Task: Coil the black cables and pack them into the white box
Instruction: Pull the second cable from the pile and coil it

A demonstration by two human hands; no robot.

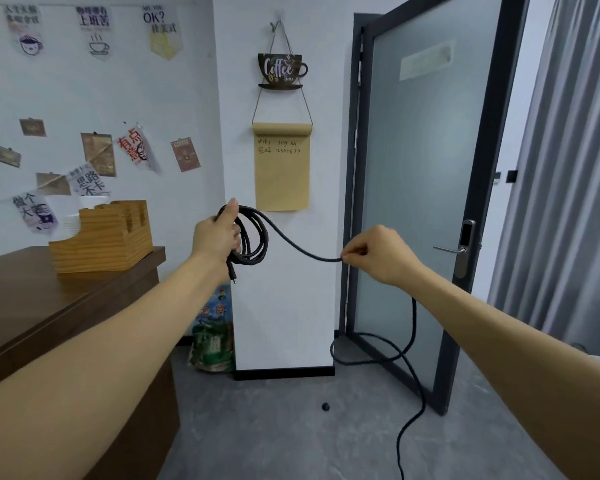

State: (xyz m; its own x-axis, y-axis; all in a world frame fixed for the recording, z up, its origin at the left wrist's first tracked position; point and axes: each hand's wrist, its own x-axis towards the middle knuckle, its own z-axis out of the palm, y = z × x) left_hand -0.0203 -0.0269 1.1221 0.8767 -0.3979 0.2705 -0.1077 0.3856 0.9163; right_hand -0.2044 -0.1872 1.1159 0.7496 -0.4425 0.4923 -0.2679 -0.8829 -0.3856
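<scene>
Black cable (302, 245) between both hands runs off the bottom edge.

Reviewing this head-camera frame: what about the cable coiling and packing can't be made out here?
- White box: nowhere in the head view.
- Black braided cable: its free end runs off the bottom edge, so the remaining length is unknown.
- Coil loop count: partly hidden by the left hand.
- Right hand: curled fingers hide the cable inside the pinch.
</scene>
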